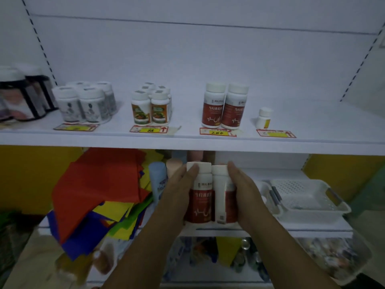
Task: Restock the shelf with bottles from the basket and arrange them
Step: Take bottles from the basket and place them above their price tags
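Observation:
My left hand (pixel 177 188) grips a white-capped bottle with a red label (pixel 201 197). My right hand (pixel 245 190) grips a second red-label bottle (pixel 220 184), turned so its white back strip faces me. The two bottles are pressed side by side between my hands, upright, just below the front edge of the white upper shelf (pixel 187 140). On that shelf, directly above, stand two matching red-label bottles (pixel 224 107) behind a price tag reading 200. The white perforated basket (pixel 302 195) sits on the lower shelf to the right of my hands, and I see no bottles in it.
The upper shelf also holds dark jars (pixel 20 94), a cluster of white-grey bottles (pixel 87 103), several orange-green bottles (pixel 152 105) and one small white bottle (pixel 263 118). Red, yellow and blue sheets (pixel 98 195) pile up on the lower shelf at left.

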A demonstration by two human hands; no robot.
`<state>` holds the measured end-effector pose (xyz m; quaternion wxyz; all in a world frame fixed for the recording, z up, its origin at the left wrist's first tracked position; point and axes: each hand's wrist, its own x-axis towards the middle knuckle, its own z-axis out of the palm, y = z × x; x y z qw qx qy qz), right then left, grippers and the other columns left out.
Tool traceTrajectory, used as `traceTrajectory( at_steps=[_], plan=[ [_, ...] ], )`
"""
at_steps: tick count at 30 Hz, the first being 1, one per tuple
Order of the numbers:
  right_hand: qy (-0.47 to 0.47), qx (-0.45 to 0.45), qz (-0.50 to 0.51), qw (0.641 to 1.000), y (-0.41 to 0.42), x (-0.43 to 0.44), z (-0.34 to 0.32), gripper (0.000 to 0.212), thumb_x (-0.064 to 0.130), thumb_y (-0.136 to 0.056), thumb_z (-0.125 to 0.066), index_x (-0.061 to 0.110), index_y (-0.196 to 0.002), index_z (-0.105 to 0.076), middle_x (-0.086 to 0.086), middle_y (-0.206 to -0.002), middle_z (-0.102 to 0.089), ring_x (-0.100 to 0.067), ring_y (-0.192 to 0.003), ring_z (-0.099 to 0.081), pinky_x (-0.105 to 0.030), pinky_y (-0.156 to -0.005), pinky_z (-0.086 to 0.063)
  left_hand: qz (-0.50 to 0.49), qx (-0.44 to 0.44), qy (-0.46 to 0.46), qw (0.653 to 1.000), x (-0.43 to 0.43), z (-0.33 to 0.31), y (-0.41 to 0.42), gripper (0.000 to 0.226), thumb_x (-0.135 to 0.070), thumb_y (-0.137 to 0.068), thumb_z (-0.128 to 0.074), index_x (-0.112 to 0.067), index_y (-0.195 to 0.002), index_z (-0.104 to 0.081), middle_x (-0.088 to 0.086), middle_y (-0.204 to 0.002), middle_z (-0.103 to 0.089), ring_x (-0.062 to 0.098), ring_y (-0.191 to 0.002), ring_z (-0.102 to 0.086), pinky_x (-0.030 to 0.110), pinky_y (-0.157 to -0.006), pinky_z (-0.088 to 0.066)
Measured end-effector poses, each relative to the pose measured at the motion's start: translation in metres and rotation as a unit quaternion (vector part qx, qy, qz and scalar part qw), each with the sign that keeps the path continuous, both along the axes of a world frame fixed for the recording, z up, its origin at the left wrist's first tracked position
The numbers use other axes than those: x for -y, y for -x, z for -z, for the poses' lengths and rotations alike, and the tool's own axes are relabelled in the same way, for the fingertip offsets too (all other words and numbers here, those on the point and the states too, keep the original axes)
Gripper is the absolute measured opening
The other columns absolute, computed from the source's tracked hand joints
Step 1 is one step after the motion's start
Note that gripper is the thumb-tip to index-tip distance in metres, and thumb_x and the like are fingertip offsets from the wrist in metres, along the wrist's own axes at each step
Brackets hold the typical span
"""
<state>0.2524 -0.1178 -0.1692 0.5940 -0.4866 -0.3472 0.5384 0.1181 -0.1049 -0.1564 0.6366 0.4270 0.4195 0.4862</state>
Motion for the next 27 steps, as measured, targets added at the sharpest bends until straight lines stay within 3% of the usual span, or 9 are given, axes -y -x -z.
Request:
traceTrajectory(
  at_steps=[5,8,11,14,17,20,22,25,27],
  plan=[
    [-0.016,-0.021,0.008,1.0,0.018,0.023,-0.022,0.03,0.053,-0.077,-0.057,0.031,-0.09,-0.073,-0.009,-0.092,-0.075,-0.03,-0.089,-0.069,-0.05,-0.088,-0.053,0.022,0.005,-0.003,1.0,0.017,-0.022,0.015,0.021,-0.039,-0.09,-0.052,-0.026,-0.098,-0.066,0.007,-0.097,-0.071,0.029,-0.093,-0.068,0.05,-0.086,-0.054],
    [-0.051,0.06,0.001,0.997,0.023,0.032,-0.033,0.049,0.057,-0.061,-0.064,0.027,-0.099,-0.06,-0.011,-0.099,-0.07,-0.029,-0.089,-0.069,-0.048,-0.081,-0.057,0.047,0.041,0.002,0.998,0.024,-0.032,0.02,0.022,-0.036,-0.091,-0.05,-0.021,-0.095,-0.066,0.004,-0.081,-0.075,0.023,-0.076,-0.072,0.04,-0.069,-0.059],
    [-0.077,0.041,0.025,0.996,0.023,0.037,-0.044,0.047,0.046,-0.069,-0.069,0.012,-0.102,-0.064,-0.018,-0.099,-0.072,-0.032,-0.085,-0.07,-0.046,-0.077,-0.057,0.071,0.091,0.008,0.993,0.03,-0.039,0.023,0.021,-0.031,-0.092,-0.049,-0.02,-0.081,-0.064,0.0,-0.062,-0.074,0.014,-0.056,-0.071,0.028,-0.051,-0.054],
    [-0.087,0.024,0.008,0.996,0.019,0.039,-0.051,0.036,0.042,-0.081,-0.056,0.013,-0.098,-0.07,-0.01,-0.092,-0.076,-0.025,-0.083,-0.072,-0.039,-0.073,-0.059,0.073,0.121,0.017,0.99,0.029,-0.044,0.024,0.018,-0.033,-0.085,-0.055,-0.02,-0.087,-0.067,0.002,-0.071,-0.076,0.018,-0.062,-0.073,0.031,-0.058,-0.055],
    [-0.07,0.025,0.018,0.997,0.015,0.032,-0.054,0.035,0.046,-0.089,-0.047,0.022,-0.093,-0.071,-0.002,-0.084,-0.077,-0.018,-0.075,-0.074,-0.036,-0.071,-0.056,0.074,0.122,0.031,0.989,0.023,-0.048,0.022,0.045,-0.04,-0.063,-0.061,-0.017,-0.102,-0.067,0.005,-0.079,-0.077,0.02,-0.065,-0.073,0.031,-0.056,-0.057],
    [-0.085,0.044,-0.019,0.995,0.015,0.019,-0.062,0.047,0.062,-0.072,-0.057,0.026,-0.102,-0.066,0.0,-0.092,-0.076,-0.019,-0.083,-0.073,-0.043,-0.077,-0.057,0.055,0.122,0.026,0.991,0.013,-0.056,0.016,0.051,-0.04,-0.058,-0.06,-0.017,-0.102,-0.067,0.007,-0.08,-0.077,0.022,-0.066,-0.074,0.032,-0.054,-0.056],
    [-0.106,0.076,-0.023,0.991,0.012,0.006,-0.068,0.057,0.057,-0.061,-0.066,0.023,-0.107,-0.063,-0.002,-0.096,-0.075,-0.022,-0.088,-0.073,-0.047,-0.081,-0.057,0.046,0.118,0.013,0.992,0.005,-0.062,0.011,0.045,-0.041,-0.057,-0.059,-0.019,-0.095,-0.069,0.007,-0.078,-0.077,0.022,-0.065,-0.074,0.033,-0.057,-0.055],
    [-0.125,0.08,-0.033,0.988,-0.001,-0.015,-0.079,0.037,0.049,-0.067,-0.058,0.026,-0.093,-0.071,-0.004,-0.093,-0.076,-0.023,-0.086,-0.073,-0.046,-0.081,-0.057,0.027,0.116,-0.008,0.993,-0.009,-0.073,0.002,0.032,-0.043,-0.057,-0.06,-0.022,-0.079,-0.072,0.005,-0.075,-0.077,0.02,-0.064,-0.074,0.034,-0.06,-0.051],
    [-0.137,0.108,-0.05,0.983,-0.008,-0.025,-0.089,0.028,0.05,-0.069,-0.052,0.034,-0.075,-0.073,0.003,-0.084,-0.076,-0.015,-0.079,-0.073,-0.037,-0.073,-0.058,0.014,0.104,-0.03,0.994,-0.018,-0.079,-0.005,0.031,-0.045,-0.056,-0.062,-0.026,-0.078,-0.073,0.004,-0.08,-0.077,0.022,-0.07,-0.074,0.037,-0.065,-0.053]
  ],
)
